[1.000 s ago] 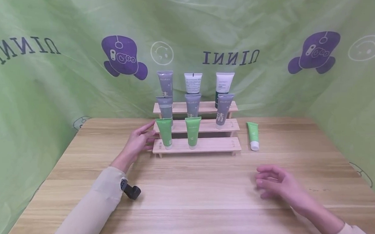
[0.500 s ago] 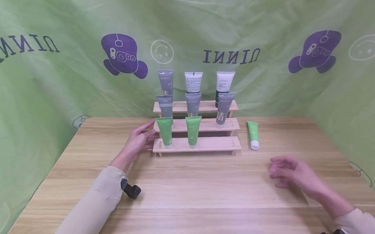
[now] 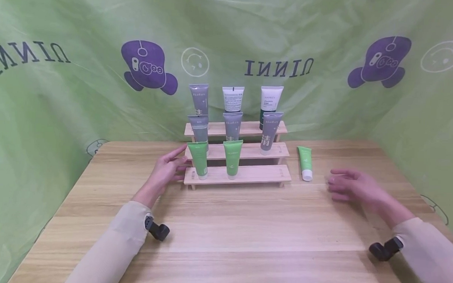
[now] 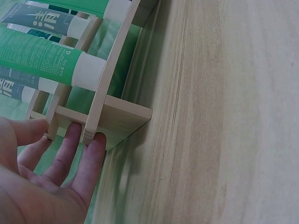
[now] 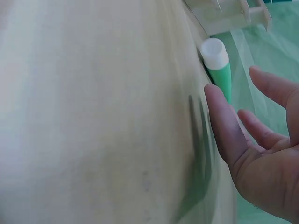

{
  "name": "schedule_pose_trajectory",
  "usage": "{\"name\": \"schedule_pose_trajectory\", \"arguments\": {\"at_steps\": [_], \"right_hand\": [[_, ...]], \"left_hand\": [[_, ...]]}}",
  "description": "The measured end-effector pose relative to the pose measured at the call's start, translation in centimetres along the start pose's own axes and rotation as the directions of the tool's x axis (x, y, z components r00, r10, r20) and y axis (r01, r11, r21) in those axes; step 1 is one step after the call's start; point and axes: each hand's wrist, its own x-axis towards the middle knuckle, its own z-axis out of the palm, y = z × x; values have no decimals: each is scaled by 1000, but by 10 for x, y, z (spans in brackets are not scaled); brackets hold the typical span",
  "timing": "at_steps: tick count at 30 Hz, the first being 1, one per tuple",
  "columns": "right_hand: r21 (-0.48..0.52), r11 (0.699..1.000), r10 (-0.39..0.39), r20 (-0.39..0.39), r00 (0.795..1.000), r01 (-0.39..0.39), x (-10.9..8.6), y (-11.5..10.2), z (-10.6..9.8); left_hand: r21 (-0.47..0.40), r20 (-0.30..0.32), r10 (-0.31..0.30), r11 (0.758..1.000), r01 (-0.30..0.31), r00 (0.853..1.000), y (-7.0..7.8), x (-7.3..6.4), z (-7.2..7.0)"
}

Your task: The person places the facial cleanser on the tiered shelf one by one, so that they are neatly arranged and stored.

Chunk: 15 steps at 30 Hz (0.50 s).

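A three-tier wooden display rack [image 3: 257, 175] holds several squeeze tubes standing on their caps. My left hand [image 3: 164, 170] is at the rack's left end; in the left wrist view its extended fingertips [image 4: 97, 140] touch the ends of the boards. Two green tubes [image 3: 199, 159] stand on the front tier, at its left and middle. Another green tube [image 3: 305, 161] with a white cap lies on the table to the right of the rack. Just right of that tube, my right hand [image 3: 357, 187] hovers with fingers spread, holding nothing; it is slightly blurred.
Grey-blue tubes [image 3: 271, 132] stand across the middle tier. On the top tier are a grey-blue tube [image 3: 199, 99] and two white-topped tubes [image 3: 271, 99]. The wooden table [image 3: 245, 234] runs back to a green printed curtain [image 3: 223, 29].
My right hand has moved right and then forward, coming level with the lying green tube. The left hand stays at the rack's end, and the tubes have not moved.
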Motion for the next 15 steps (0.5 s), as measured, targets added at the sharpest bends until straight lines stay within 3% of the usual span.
{"name": "schedule_pose_trajectory", "arguments": {"at_steps": [15], "right_hand": [[10,1000,-20,-3,1000,20,38,-20,0]], "left_hand": [[-21,9,2,1000,-2,1000,0,-1,-1]]}}
